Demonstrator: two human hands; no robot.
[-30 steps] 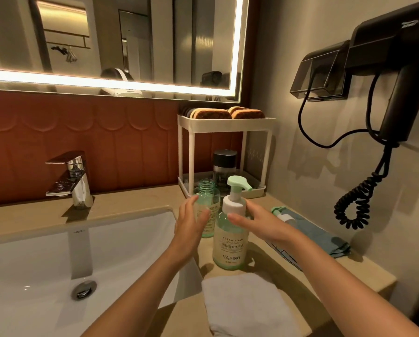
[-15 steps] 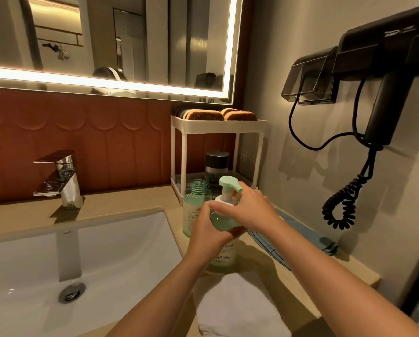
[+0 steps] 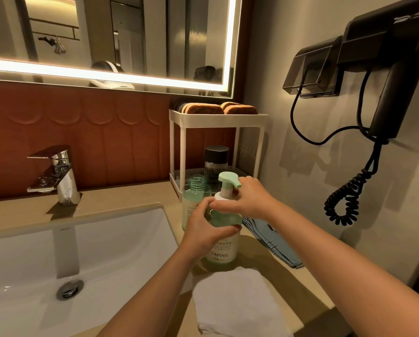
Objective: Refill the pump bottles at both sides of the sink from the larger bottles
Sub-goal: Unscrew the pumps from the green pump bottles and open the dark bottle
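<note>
A pale green pump bottle [image 3: 221, 250] labelled YAPING stands on the counter right of the sink [image 3: 111, 242]. My left hand [image 3: 203, 227] grips its shoulder from the left. My right hand [image 3: 248, 200] grips the white collar just under the green pump head [image 3: 229, 180]. Behind the pump bottle, an uncapped clear green bottle [image 3: 195, 198] stands upright, partly hidden by my left hand.
A white folded towel [image 3: 235, 302] lies at the counter's front. A blue cloth [image 3: 274, 242] lies to the right. A white two-tier rack [image 3: 215, 117] holds sponges above and a dark-capped bottle [image 3: 215, 164] below. The faucet [image 3: 57, 176] is left; a wall hair dryer [image 3: 398, 69] hangs right.
Both hands went from hovering open beside the pump bottle to holding it: the left closed round its shoulder, the right round the collar under the pump head.
</note>
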